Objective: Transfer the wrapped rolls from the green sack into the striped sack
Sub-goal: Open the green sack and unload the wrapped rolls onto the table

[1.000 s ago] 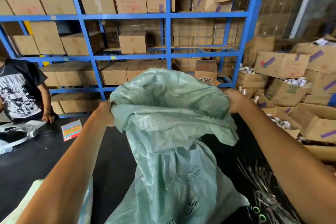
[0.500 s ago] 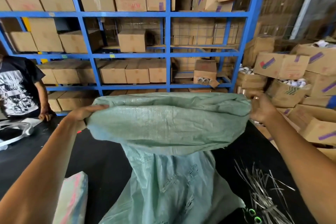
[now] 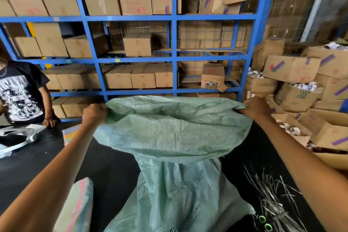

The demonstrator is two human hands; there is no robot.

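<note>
The green sack [image 3: 175, 156] stands in the middle of the black floor [image 3: 116, 171], its upper part lifted and stretched wide, probably to open or fold back the mouth so the rolls inside can be reached; no wrapped rolls are visible in it. The left hand [image 3: 94, 114] is clenched on the sack's left rim corner and the right hand [image 3: 257, 106] on the right corner, the sack hanging between them. Left of the sack lies a striped sack [image 3: 77, 207]. Behind it stands a blue rack [image 3: 174, 52] of cartons.
</note>
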